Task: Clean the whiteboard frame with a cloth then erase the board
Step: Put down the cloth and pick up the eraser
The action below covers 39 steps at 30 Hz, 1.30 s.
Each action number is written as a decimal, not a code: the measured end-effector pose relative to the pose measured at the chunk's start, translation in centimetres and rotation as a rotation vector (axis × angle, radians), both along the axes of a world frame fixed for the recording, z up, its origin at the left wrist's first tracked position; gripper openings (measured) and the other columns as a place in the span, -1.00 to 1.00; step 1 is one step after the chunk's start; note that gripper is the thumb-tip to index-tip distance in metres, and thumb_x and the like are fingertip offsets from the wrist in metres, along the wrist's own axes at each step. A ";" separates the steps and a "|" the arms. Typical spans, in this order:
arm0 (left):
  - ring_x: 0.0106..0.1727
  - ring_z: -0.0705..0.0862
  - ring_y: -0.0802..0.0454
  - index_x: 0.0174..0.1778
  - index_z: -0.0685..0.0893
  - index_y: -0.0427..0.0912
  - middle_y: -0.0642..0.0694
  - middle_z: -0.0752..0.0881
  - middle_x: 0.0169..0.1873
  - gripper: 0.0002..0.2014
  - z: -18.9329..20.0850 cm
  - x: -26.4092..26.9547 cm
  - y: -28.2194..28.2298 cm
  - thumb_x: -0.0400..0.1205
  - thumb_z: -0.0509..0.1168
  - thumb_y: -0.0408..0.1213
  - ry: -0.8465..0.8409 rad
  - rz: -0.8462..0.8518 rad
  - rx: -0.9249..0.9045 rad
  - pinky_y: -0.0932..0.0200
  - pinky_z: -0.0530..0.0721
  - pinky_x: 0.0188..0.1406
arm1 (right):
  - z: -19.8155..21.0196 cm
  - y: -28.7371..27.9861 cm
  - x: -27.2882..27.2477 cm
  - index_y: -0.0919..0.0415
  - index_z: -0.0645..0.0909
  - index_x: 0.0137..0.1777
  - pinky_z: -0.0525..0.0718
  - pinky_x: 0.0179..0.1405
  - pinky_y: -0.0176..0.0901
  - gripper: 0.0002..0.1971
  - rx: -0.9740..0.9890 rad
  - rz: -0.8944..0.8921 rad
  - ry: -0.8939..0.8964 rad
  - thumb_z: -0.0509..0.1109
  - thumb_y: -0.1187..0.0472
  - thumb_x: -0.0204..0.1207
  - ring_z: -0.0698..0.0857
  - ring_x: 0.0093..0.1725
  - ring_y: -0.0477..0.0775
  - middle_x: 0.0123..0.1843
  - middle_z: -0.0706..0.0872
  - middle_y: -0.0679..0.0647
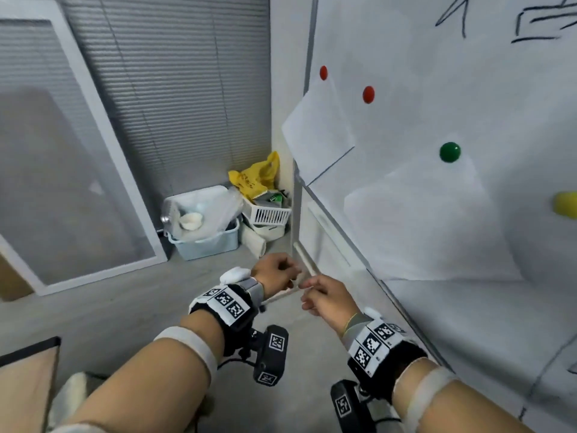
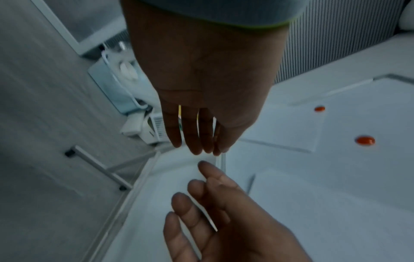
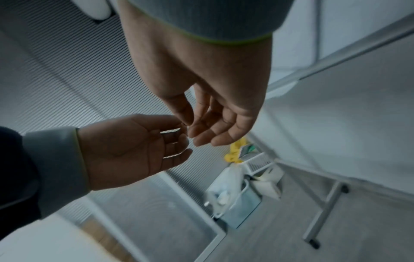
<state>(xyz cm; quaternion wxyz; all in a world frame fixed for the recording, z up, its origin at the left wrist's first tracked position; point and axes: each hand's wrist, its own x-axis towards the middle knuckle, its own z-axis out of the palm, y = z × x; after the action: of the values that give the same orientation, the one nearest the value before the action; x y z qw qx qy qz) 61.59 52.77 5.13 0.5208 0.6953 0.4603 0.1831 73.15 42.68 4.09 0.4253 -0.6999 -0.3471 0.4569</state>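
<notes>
Right hand [image 1: 327, 300] pinches a thin, light, floppy cloth [image 1: 279, 296] best held by its edge; left hand [image 1: 274, 271] fingers near-straight, grip unclear.

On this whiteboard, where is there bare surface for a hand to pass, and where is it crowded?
Bare: the whiteboard below the green magnet, and its strip between that magnet and the writing up top. Crowded: the left edge, where red magnets pin a paper sheet, and the lower corner, where the left hand and right hand meet.

Two red magnets [image 1: 323, 72] [image 1: 368, 94], one green magnet [image 1: 450, 152], two hands [image 1: 274, 270] [image 1: 327, 300], one whiteboard [image 1: 437, 89].
</notes>
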 end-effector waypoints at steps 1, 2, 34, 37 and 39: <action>-0.36 0.70 -0.05 -0.19 0.68 -0.21 -0.12 0.71 -0.37 -0.92 0.1 -1.5 0.3 0.62 0.36 -0.32 -0.005 0.021 0.007 0.02 0.75 -0.16 | 0.1 1.0 -1.1 0.26 0.65 0.02 0.62 -0.42 -0.39 -0.77 0.020 0.024 0.002 0.19 0.48 0.59 0.66 -0.37 -0.02 -0.24 0.71 0.14; -0.38 0.68 -0.05 -0.20 0.67 -0.19 -0.10 0.70 -0.38 -0.91 -0.1 -3.5 0.4 0.63 0.35 -0.34 0.000 0.062 0.009 0.03 0.73 -0.17 | 0.0 1.8 -2.5 0.29 0.65 0.04 0.61 -0.45 -0.42 -0.77 0.034 0.056 0.016 0.19 0.49 0.59 0.65 -0.38 -0.02 -0.25 0.70 0.15; 0.15 0.69 -0.25 0.30 0.58 -0.19 -0.28 0.70 0.15 -0.40 -19.3 -65.7 -18.7 0.37 0.45 -0.02 0.834 1.107 -0.295 0.00 0.66 0.08 | -12.2 -0.8 -55.1 0.21 0.63 -0.08 0.51 -0.60 -0.43 -0.74 -0.230 0.990 -0.046 0.16 0.50 0.60 0.63 -0.54 -0.09 -0.36 0.62 0.12; -0.23 0.77 -0.02 0.08 0.77 -0.14 -0.15 0.81 -0.16 -0.57 -13.9 -61.0 -16.6 0.30 0.53 -0.11 0.281 1.116 -0.276 0.27 0.68 -0.35 | -9.7 -1.2 -52.2 0.13 0.57 -0.01 0.60 -0.48 -0.31 -0.78 -0.181 0.846 0.015 0.18 0.45 0.64 0.67 -0.44 -0.06 -0.17 0.63 0.18; -0.22 0.75 0.04 0.12 0.75 -0.17 -0.14 0.81 -0.12 -0.54 -10.5 -56.7 -14.7 0.28 0.57 -0.25 -0.062 1.003 -0.299 0.36 0.69 -0.34 | -7.7 -1.5 -50.2 0.11 0.52 0.10 0.70 -0.30 -0.12 -0.87 -0.147 0.727 0.080 0.27 0.35 0.66 0.70 -0.24 0.02 -0.02 0.61 0.18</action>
<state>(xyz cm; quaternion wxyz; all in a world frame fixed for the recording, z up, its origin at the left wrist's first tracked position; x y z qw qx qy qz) 4.87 38.03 -5.33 0.4762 0.3015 0.7421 0.3629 22.91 41.16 -3.61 0.1969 -0.5412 -0.5225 0.6287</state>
